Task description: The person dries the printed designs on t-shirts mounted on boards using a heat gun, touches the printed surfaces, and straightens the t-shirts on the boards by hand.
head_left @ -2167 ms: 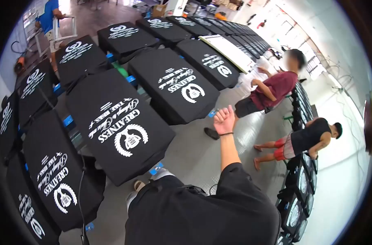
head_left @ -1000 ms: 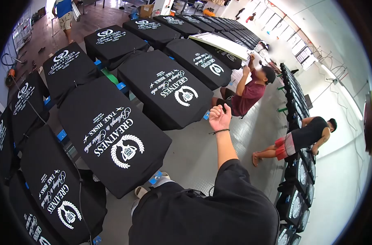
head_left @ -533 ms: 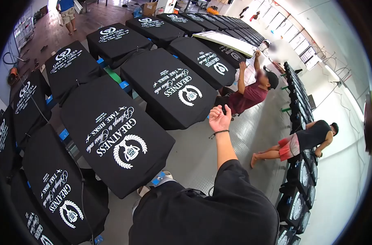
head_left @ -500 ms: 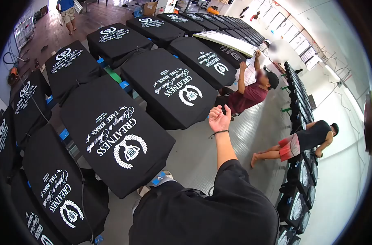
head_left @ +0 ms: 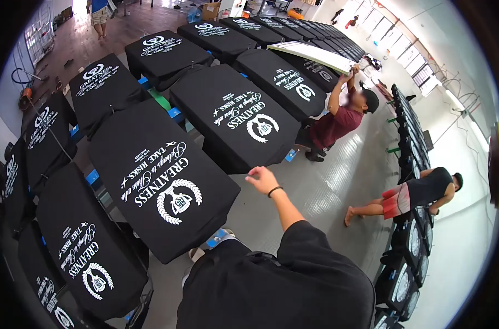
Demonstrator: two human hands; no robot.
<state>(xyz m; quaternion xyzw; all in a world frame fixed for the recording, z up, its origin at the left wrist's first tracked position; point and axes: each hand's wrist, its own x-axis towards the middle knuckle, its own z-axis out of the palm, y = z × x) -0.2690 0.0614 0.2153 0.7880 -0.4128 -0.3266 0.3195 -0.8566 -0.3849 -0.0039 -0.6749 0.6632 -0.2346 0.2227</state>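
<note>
My right hand (head_left: 263, 181), with a dark band at the wrist, hangs in the air over the grey floor. Its fingers are loosely bent and I see nothing in them. Nearest to it is the front right corner of a black printed T-shirt (head_left: 151, 131), stretched flat with white "GREATNESS" lettering and a wreath emblem. Just beyond lies another black T-shirt (head_left: 205, 104) with the same print. The hand appears apart from both. My left hand is out of view.
More black shirts (head_left: 79, 203) lie in rows on stands with blue brackets (head_left: 93, 176). A co-worker in a maroon top (head_left: 337, 126) holds a long white-faced frame (head_left: 310, 55) over a shirt. Another person (head_left: 419, 194) leans over a row of black units (head_left: 406, 236) on the right.
My right hand has dropped and turned from palm up to fingers pointing left. The co-worker's hands have come together at the frame's end. The view has shifted slightly.
</note>
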